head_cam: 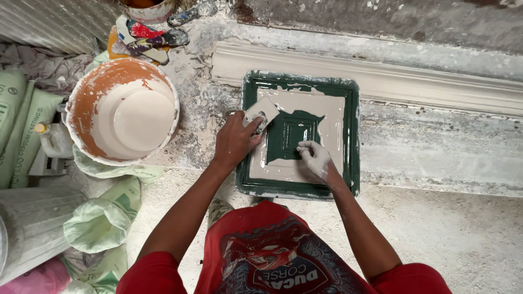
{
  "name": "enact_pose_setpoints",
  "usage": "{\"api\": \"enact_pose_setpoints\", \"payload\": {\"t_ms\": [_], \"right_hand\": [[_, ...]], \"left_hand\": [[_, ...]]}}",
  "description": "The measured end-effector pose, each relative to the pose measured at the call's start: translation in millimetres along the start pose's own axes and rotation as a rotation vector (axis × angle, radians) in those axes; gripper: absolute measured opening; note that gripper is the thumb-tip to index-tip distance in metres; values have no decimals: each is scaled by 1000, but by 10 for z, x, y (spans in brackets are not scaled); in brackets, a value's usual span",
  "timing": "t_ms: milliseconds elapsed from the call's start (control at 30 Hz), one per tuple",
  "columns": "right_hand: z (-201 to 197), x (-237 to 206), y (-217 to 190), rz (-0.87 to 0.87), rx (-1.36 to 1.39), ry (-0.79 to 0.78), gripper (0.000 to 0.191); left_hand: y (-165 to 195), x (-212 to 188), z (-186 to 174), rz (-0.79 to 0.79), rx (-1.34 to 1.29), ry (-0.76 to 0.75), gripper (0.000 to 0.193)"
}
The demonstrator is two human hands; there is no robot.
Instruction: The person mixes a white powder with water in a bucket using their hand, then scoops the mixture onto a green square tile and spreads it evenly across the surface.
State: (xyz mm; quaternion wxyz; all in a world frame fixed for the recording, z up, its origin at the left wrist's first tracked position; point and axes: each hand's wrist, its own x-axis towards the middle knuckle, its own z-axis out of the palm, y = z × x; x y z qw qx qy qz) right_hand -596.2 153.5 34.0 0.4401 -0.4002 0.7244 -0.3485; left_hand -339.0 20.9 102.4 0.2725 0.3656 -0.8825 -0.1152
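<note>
A square dark green mould lies on a plaster-crusted bench, partly filled with wet beige plaster around its raised green centre. My left hand grips a small plaster-coated scraper over the mould's upper left part. My right hand, smeared white with plaster, presses its fingers into the wet mix at the lower middle of the mould, beside the raised centre.
An orange bucket of beige plaster stands to the left. Paint-stained scrapers lie behind it. A long cast cornice strip runs behind the mould. Green sacks and plastic bags crowd the left side.
</note>
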Motion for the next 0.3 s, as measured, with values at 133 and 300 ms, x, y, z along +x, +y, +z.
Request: {"api": "enact_pose_setpoints", "payload": {"t_ms": [133,300], "right_hand": [[-56,54,4,-134,112,38,27],[14,239,250,-114,38,213,25]], "left_hand": [[60,11,59,-177,-120,-17,48],[77,-29,110,-693,-648,11,50]]}}
